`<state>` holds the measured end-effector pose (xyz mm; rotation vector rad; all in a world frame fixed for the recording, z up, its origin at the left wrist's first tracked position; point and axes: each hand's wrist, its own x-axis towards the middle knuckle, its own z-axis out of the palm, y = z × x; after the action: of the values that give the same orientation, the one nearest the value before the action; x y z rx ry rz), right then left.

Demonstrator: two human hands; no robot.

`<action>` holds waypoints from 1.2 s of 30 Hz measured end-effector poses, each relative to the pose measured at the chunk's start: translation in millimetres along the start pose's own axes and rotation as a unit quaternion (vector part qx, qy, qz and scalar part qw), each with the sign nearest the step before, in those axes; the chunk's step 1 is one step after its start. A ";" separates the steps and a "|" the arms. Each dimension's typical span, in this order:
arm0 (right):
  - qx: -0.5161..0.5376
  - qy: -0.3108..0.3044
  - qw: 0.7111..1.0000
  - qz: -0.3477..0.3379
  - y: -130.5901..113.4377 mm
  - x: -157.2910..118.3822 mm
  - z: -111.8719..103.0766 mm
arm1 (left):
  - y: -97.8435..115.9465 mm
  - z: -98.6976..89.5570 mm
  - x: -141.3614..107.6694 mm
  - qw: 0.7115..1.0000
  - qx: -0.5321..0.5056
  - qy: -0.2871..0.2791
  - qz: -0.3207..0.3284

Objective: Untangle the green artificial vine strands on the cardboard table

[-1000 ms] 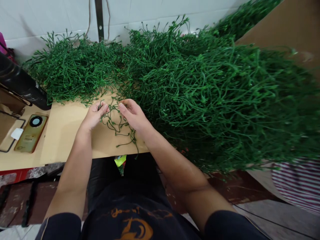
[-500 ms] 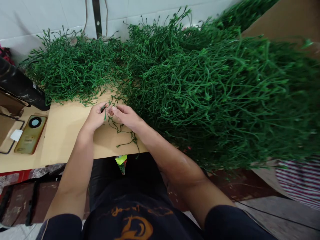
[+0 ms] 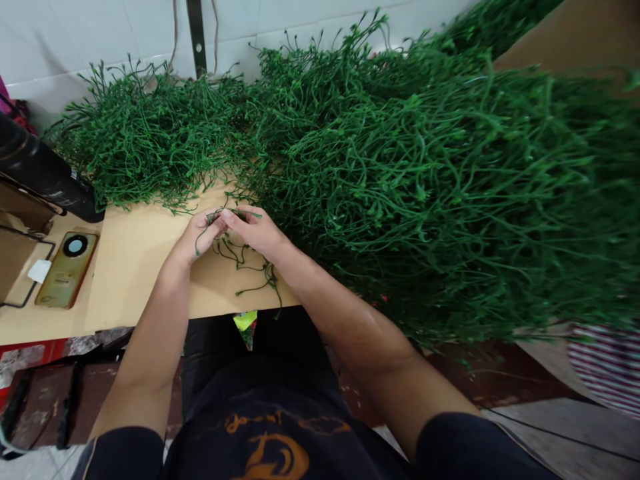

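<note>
My left hand (image 3: 201, 233) and my right hand (image 3: 255, 232) meet above the tan board (image 3: 140, 260), fingertips pinched together. Between them is a thin green plastic stem (image 3: 199, 245); one end hangs over the left hand and another bit sticks out across the right fingers. Both hands are closed on it, though the fingertips hide its middle. Just below the right hand, several loose green stems (image 3: 257, 268) lie on the board, some reaching its front edge. A large heap of the same stems (image 3: 390, 173) rises right beside my right hand and forearm.
A smaller pile of stems (image 3: 155, 133) lies at the back left against the tiled wall (image 3: 115, 33). A black bottle (image 3: 50, 173) and a gold phone (image 3: 67, 270) are at the left. A cardboard flap (image 3: 575, 40) stands at the back right.
My hands have come closer, fingertips now touching. The stem has shifted: one end now drapes over the left hand, another shows across the right fingers. The view has moved slightly.
</note>
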<state>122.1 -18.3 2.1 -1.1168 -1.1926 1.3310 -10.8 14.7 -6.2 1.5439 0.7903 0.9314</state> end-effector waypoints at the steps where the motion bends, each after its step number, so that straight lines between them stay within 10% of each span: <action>1: 0.013 -0.007 1.000 0.004 -1.1 0.5 1.1 | 1.0 0.2 -0.1 1.000 -0.006 -0.004 0.001; 14: 0.056 0.005 0.991 0.124 3.5 8.4 2.2 | 4.0 1.2 -0.4 0.999 0.019 0.020 -0.018; 36: 0.039 0.058 0.988 0.137 -1.9 8.2 3.8 | 3.4 6.6 -1.0 0.991 0.125 0.031 -0.036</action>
<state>117.8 -10.4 4.1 -1.3166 -0.9174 1.4842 -5.4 10.2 -3.5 1.6960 1.0312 0.8547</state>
